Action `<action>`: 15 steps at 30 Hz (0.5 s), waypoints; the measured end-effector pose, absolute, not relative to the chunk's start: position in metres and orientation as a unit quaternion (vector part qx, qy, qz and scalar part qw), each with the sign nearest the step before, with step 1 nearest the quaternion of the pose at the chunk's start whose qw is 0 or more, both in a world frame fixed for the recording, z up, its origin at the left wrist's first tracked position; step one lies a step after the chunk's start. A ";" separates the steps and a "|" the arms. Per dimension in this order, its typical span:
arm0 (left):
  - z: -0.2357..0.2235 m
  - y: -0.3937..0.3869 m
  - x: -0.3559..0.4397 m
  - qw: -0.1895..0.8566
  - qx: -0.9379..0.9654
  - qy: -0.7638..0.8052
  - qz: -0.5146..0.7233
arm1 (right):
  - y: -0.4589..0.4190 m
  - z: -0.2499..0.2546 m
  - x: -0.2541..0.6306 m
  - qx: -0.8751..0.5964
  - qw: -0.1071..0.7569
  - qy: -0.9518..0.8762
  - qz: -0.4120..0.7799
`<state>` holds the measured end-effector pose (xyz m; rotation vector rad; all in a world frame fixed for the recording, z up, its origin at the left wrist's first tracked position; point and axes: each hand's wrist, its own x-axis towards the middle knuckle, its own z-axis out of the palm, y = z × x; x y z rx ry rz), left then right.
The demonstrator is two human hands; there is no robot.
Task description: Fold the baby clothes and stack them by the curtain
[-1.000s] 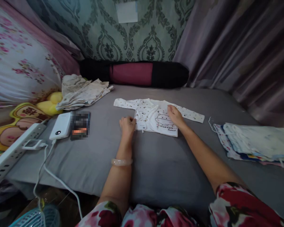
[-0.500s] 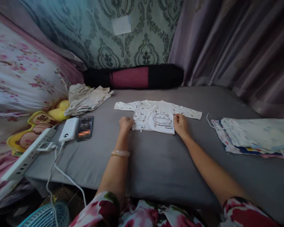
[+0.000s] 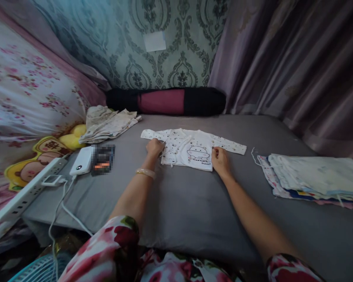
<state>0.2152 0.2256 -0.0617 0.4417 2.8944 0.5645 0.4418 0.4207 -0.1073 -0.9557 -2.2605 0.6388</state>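
Note:
A small white baby shirt (image 3: 191, 150) with printed sleeves and a cartoon animal on its front lies flat on the grey bed sheet (image 3: 182, 207), sleeves spread to both sides. My left hand (image 3: 155, 148), below a pale bangle (image 3: 145, 172), pinches the shirt's left side near the armpit. At the opposite side seam, my right hand (image 3: 220, 158) has its fingers closed on the fabric under the other sleeve. The fingertips of both hands are partly hidden.
Folded clothes (image 3: 314, 176) are stacked at the right; more clothes (image 3: 111, 123) lie at the back left. A power bank (image 3: 81, 161), power strip (image 3: 29, 190) and white cables line the left edge. A black and maroon bolster (image 3: 164, 101) rests against the wall.
My left hand has moved up along the shirt's side, from near the bottom corner towards the armpit. My right hand keeps its place at the other side. The view has shifted slightly.

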 end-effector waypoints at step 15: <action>-0.031 0.193 0.164 0.101 0.238 0.963 0.077 | 0.430 -0.124 0.438 -0.317 0.363 -0.838 0.254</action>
